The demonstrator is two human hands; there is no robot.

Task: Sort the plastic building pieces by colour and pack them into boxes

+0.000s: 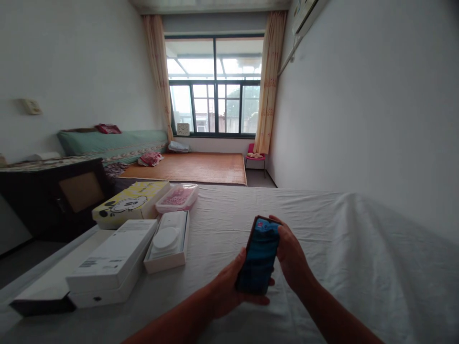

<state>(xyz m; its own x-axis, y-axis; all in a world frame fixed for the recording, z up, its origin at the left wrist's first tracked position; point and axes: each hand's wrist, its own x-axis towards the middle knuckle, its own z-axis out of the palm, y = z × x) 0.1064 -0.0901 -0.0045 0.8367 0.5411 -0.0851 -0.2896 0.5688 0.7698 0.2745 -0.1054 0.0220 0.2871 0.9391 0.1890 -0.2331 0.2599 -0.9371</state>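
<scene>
A smartphone (258, 255) with a lit bluish screen is held up over the white sheet. My left hand (229, 286) is closed around its lower left side, with fingertips showing past the right edge. At the upper right, my right hand (291, 251) grips the phone's side and top corner, its thumb along the edge. To the left of the hands lies an open white box (167, 260) with a round white disc (165, 238) in it. Beside that box are stacked white boxes (114, 253).
A yellow cartoon box (131, 203) and a clear-lidded pink container (177, 197) stand behind the white boxes. A long flat box (46, 277) lies at far left. Beyond the sheet (322, 229) are a bed with a brown mat (201, 165), a dark cabinet (46, 200) and a pink chair (255, 152).
</scene>
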